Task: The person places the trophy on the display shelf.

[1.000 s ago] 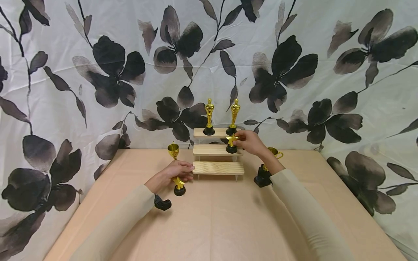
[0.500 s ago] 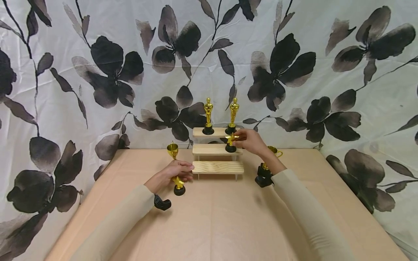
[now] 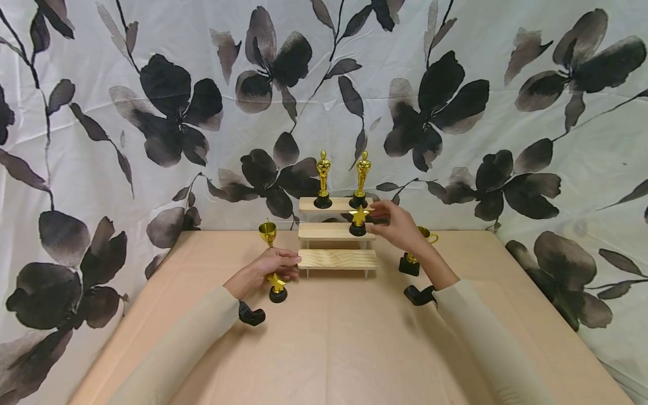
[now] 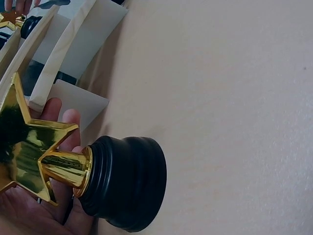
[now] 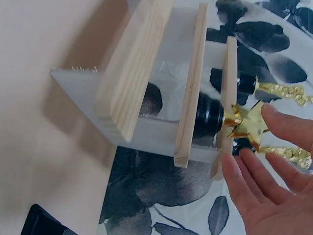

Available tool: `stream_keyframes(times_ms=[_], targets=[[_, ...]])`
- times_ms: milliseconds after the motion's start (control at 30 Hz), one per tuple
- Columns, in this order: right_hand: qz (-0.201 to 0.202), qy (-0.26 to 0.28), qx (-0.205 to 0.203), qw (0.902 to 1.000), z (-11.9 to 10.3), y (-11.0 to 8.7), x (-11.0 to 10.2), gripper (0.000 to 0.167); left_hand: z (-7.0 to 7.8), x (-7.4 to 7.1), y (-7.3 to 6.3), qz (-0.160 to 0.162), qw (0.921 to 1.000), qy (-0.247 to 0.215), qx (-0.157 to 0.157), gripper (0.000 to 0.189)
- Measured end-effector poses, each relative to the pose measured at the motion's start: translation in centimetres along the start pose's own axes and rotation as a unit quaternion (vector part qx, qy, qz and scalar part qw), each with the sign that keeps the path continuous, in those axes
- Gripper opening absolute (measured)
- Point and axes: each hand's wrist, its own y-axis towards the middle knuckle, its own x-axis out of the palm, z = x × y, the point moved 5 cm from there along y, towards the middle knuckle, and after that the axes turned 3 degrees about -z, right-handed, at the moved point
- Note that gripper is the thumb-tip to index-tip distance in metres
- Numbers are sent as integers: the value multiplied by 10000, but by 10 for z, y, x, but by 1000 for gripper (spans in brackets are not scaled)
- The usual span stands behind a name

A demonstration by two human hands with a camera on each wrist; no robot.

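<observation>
At the left end of a wooden three-tier display stand [image 3: 338, 260], my left hand [image 3: 273, 264] holds the lowest shelf's edge with its fingertips. Just in front of that hand a gold star trophy [image 4: 122, 183] with a black base stands upright, overlapping the fingers in the left wrist view. A second star trophy [image 3: 358, 221] stands upright near the right end of the middle shelf. My right hand [image 3: 397, 225] is right beside it, fingers extended and spread, the thumb tip at one star point in the right wrist view. Two gold figure statuettes [image 3: 323, 180] stand on the top shelf behind it.
A gold cup trophy [image 3: 268, 232] stands behind my left hand, its lower part hidden. Another cup trophy [image 3: 409, 264] stands right of the stand, partly behind my right forearm. A floral curtain [image 3: 435, 112] hangs behind the beige table [image 3: 334, 337].
My right hand has loosened its fingers from the star trophy and drawn slightly right; the trophy remains on the middle shelf. My left hand has stayed at the stand.
</observation>
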Motion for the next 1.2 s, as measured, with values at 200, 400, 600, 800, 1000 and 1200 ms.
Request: stream_keyframes(times_ms=[200, 400, 600, 800, 1000, 1200], targets=[[357, 398, -108, 9985, -7, -21, 9, 71, 0, 0, -2, -11, 10000, -39, -5, 41], [586, 732, -247, 9953, -13, -40, 24, 65, 1, -1, -1, -66, 9999, -82, 19, 42], [573, 1026, -801, 9898, -24, -55, 48, 40, 0, -3, 2, -38, 10000, -76, -14, 41], [84, 1189, -1004, 9878, -38, -60, 84, 29, -1, -3, 5, -97, 9998, -150, -32, 41], [-592, 1306, -1086, 9837, -50, -59, 125, 28, -4, -5, 4, -86, 9999, -63, -107, 42], [-1182, 1245, -1029, 9798, -55, -58, 153, 33, -4, -4, 3, -165, 9998, 75, 8, 43]])
